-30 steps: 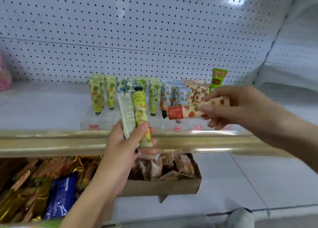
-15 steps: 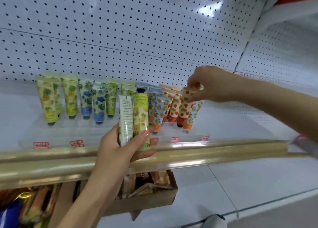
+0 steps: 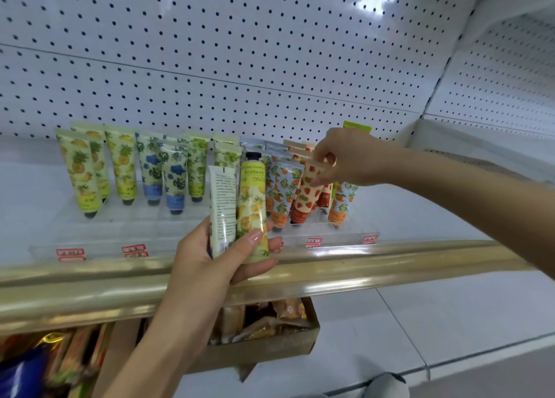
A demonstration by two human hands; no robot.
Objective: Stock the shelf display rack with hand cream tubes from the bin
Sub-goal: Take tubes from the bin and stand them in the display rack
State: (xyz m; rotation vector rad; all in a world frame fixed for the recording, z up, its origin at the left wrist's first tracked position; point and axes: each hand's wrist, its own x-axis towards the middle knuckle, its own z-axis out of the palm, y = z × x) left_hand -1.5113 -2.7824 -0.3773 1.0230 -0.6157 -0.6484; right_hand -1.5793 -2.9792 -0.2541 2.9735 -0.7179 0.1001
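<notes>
Fingertips (image 3: 319,180) of the right hand (image 3: 348,157) pinch the crimped upper end of the strawberry tube (image 3: 304,194), thumb below and forefingers above, closed narrowly on the seal. Tube long axis is near vertical with the crimp leaning slightly right. The orange-red cap end points down and sits in the clear display rack (image 3: 333,232), directly below the fingertips. The tube body is peach-coloured with red strawberries and green leaves. It touches the orange-fruit tubes (image 3: 283,187) just left of the fingertips and further tubes on their right. The right forearm enters from the right edge, the wrist is bent downward and the back of the hand faces up. Left hand (image 3: 210,265) is raised, palm toward the camera, in front of the gold shelf rail (image 3: 390,262). Its fingers wrap behind two upright tubes and its thumb presses across their fronts. The pineapple tube (image 3: 252,208), yellow-green, stands with its black cap up. The white tube (image 3: 221,205) touches it on the left, crimp up, printed back panel facing the camera. Rows of yellow, blue and green tubes (image 3: 126,169) stand cap down in the rack, left of these fingers. Below the hand, under the rail, a cardboard box (image 3: 270,349) holds wrapped packets.
</notes>
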